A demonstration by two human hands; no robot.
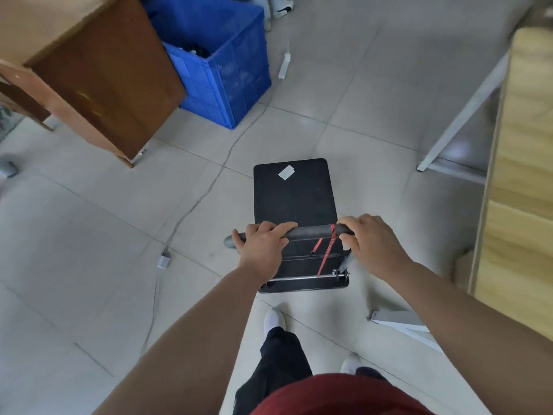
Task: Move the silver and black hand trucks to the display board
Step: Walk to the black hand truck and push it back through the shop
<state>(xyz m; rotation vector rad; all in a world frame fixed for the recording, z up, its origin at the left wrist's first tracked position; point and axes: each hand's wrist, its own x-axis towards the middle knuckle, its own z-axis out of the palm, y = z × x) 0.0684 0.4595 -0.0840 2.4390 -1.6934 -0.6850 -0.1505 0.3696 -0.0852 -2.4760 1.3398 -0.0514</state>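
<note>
Head view shows left hand (pixel 263 245) and right hand (pixel 369 239) clenched on the handle (pixel 311 232) of the black hand truck (pixel 294 193) mid-floor, display board unseen, so delivery seems unfinished.

Hand truck wheels: hidden under the black deck (pixel 294 193).
Handle bar (pixel 311 232): its ends covered by both hands.
Blue crate (pixel 221 55) contents: too dark to tell.
Right wooden table (pixel 526 145): cut off, blurred.
</note>
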